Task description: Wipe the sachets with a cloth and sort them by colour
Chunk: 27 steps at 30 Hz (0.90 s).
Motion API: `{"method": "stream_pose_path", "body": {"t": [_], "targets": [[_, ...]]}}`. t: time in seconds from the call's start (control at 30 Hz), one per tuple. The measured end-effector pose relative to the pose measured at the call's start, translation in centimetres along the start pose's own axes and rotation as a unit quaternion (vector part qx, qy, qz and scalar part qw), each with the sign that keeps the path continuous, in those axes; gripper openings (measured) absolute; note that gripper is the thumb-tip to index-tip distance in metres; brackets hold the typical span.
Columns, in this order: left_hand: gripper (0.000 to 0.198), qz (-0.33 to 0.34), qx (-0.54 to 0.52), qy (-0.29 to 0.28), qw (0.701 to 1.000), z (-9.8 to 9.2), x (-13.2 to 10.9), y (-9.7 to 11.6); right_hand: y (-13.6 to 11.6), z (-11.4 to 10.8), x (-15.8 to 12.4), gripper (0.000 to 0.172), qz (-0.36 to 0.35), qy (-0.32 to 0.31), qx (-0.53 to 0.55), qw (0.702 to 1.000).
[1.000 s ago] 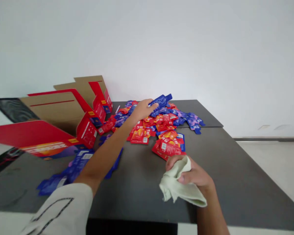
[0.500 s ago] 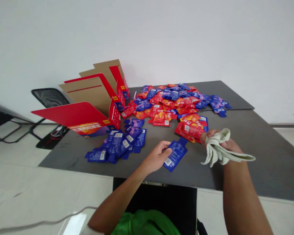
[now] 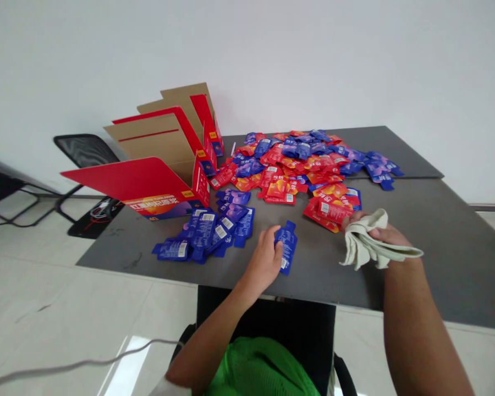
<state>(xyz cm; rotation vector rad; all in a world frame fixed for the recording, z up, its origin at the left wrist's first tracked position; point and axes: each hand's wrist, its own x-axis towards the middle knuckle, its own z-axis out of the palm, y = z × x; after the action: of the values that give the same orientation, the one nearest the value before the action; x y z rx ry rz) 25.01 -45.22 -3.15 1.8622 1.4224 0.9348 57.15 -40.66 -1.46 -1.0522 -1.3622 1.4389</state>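
My left hand (image 3: 265, 257) is closed at the left edge of a blue spouted pouch (image 3: 287, 246), thumb and fingers along its side. The pouch is upright in view, its printed back with a barcode facing up, low over the table. A pale green-white folded cloth (image 3: 367, 239) is bunched in my closed right hand (image 3: 390, 235). The fingertips of that hand come close to a small stack of red pouches (image 3: 328, 212); whether they touch is hidden. Left of my left hand lies a loose pile of blue pouches (image 3: 208, 228), several overlapping.
A large mixed heap of red and blue pouches (image 3: 297, 157) covers the table's back. Open red cardboard boxes (image 3: 165, 190) stand in a row at the left, flaps raised. The grey table (image 3: 449, 253) meets a white wall. A black mesh chair (image 3: 84, 151) stands beyond the left edge.
My left hand has turned the blue pouch from a slant to nearly straight, its top now pointing away from me. The right hand keeps the cloth, almost still. The view has shifted slightly.
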Motion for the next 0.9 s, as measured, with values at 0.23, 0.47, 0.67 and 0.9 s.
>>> {"method": "stream_pose_path", "body": {"t": [0.23,0.47,0.67,0.9], "targets": [[0.036,0.01,0.081,-0.046,0.996,-0.5,0.3,0.6,-0.1,0.5,0.3,0.055,0.014,0.006,0.013,1.0],[0.03,0.016,0.13,-0.102,0.986,-1.0,0.1,1.0,-0.9,1.0,0.3,0.063,0.042,0.004,0.016,0.999],[0.034,0.054,0.254,-0.079,0.963,-1.6,-2.8,2.0,-0.8,1.5,0.3,0.072,0.046,0.047,0.014,0.998],[0.042,0.263,0.257,-0.078,0.927,-0.3,-7.6,0.5,-0.8,4.8,2.6,0.062,-0.001,0.163,-0.023,0.986]]}}
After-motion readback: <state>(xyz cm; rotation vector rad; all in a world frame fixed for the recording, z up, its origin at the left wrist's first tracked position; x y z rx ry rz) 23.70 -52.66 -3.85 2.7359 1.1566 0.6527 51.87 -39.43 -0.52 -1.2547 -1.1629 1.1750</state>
